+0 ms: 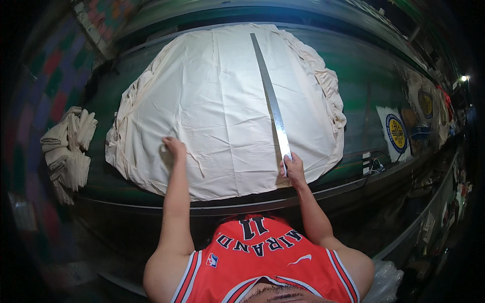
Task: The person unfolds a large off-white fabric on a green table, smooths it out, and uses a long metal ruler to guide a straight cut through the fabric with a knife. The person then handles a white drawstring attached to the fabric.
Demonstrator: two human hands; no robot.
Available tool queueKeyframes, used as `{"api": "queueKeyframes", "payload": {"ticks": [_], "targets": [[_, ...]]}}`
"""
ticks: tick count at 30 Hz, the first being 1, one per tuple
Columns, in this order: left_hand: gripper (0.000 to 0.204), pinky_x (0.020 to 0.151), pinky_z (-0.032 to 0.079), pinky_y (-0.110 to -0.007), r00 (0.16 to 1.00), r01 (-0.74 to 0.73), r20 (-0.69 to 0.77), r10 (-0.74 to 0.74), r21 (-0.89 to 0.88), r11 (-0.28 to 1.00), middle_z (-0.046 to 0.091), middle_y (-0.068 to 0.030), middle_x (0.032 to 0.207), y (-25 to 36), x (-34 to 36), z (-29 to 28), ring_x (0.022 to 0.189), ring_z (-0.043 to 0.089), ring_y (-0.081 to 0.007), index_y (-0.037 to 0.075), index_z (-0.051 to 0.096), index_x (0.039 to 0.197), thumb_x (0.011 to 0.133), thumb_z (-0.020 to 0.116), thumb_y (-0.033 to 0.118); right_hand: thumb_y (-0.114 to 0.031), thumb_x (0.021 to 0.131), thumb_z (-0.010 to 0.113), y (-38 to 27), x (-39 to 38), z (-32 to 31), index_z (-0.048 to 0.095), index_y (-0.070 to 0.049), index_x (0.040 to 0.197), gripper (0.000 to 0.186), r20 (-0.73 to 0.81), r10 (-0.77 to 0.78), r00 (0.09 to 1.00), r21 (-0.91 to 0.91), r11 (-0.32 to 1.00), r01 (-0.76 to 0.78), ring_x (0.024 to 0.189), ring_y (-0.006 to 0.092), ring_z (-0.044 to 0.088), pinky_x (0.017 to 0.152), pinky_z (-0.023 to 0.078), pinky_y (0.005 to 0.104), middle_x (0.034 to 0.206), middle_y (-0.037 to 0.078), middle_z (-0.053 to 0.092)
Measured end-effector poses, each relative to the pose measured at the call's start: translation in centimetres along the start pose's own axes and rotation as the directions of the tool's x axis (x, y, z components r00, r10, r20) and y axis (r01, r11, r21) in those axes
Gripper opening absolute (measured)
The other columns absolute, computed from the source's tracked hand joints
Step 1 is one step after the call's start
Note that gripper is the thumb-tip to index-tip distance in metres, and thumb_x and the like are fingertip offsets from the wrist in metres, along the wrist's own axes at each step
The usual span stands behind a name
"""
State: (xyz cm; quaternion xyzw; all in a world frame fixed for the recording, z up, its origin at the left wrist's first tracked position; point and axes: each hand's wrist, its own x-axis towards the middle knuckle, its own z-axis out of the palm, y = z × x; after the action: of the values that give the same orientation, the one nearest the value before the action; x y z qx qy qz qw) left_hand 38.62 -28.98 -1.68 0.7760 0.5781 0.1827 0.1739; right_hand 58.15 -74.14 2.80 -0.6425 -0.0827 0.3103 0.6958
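Note:
A wide cream fabric sheet (202,106) with gathered, ruffled edges lies spread over the green table in front of me. My right hand (294,169) grips the near end of a long metal ruler (273,103). The ruler runs away from me across the cloth, right of its middle crease, leaning a little to the left at its far end. On the left part of the sheet, my left hand (175,146) is closed in a pinch on the fabric, which puckers around the fingers. The fingertips are partly hidden.
Folded cream cloth bundles (70,144) are stacked at the table's left edge. To the right are a white cloth with a round blue and yellow print (395,132) and a white power strip with cords (367,164). The table's edge (242,207) runs close to my body.

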Motion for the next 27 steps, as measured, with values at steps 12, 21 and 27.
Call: {"api": "queueKeyframes", "payload": {"ticks": [12, 21, 27], "targets": [[0.028, 0.09, 0.048, -0.049, 0.653, -0.681, 0.127, 0.747, -0.332, 0.652, 0.064, -0.021, 0.111, 4.9, -16.8, 1.0, 0.104, 0.061, -0.0404, -0.001, 0.062, 0.11, 0.082, 0.058, 0.003, -0.013, 0.099, 0.057, 0.7, 2.1, -3.3, 0.049, 0.001, 0.107, 0.018, 0.007, 0.269, 0.963, -0.169, 0.95, -0.264, 0.054, 0.0153, 0.058, 0.046, 0.051, 0.0324, 0.075, 0.008, 0.058], [0.021, 0.078, 0.051, -0.047, 0.377, -0.668, 0.308, 0.874, -0.563, 0.486, 0.065, -0.0203, 0.092, 7.0, -24.3, -1.8, 0.087, 0.063, -0.0395, 0.0, 0.063, 0.104, 0.089, 0.065, 0.015, -0.021, 0.086, 0.075, 0.2, 0.3, -1.1, 0.06, 0.003, 0.105, 0.034, -0.184, -0.04, 0.982, -0.351, 0.936, -0.028, 0.051, 0.0132, 0.057, 0.045, 0.047, 0.0307, 0.067, 0.005, 0.061], [0.024, 0.078, 0.052, -0.046, 0.303, -0.659, 0.296, 0.906, -0.622, 0.423, 0.066, -0.0204, 0.094, 8.0, -24.7, -1.8, 0.087, 0.064, -0.0381, -0.001, 0.064, 0.107, 0.091, 0.065, 0.017, -0.019, 0.081, 0.073, 0.1, -2.6, 1.7, 0.064, 0.005, 0.109, 0.038, -0.298, -0.126, 0.946, -0.33, 0.944, 0.022, 0.052, 0.0131, 0.06, 0.048, 0.048, 0.0309, 0.071, 0.007, 0.066]]}}
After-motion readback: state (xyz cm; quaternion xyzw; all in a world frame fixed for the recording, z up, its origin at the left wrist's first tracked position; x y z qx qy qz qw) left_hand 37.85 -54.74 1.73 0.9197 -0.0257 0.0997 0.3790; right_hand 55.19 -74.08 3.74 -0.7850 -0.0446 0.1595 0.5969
